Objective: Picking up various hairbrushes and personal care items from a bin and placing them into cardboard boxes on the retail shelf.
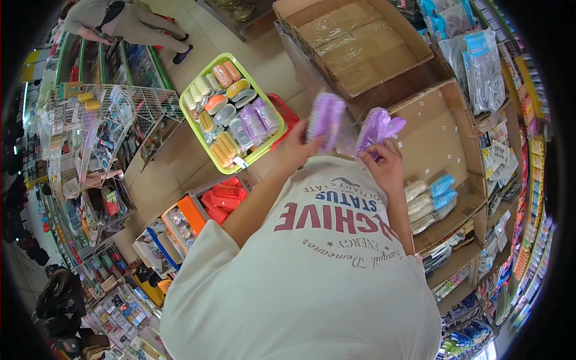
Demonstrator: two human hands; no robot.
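Note:
My left hand [294, 150] grips a purple scrub brush [325, 118], which is blurred and held bristles to the left. In my right hand [384, 162] is another purple brush [374, 126] in shiny clear wrap, with a purple handle part sticking out to the right. Both brushes are in front of my chest, apart from each other. Left of my left hand, a lime-green plastic basket [187, 130] holds rows of scrub brushes in purple, grey, orange, yellow and cream. Two wrapped purple brushes [259, 119] lie at its right side.
A red basket [282, 118] shows partly behind the lime one. To my right, a cardboard tray [432, 130] holds wrapped white and blue-topped packs [429, 198]. Another cardboard box [360, 49] stands beyond it. Wire racks [117, 130] line the left; a person [130, 27] stands at the far left.

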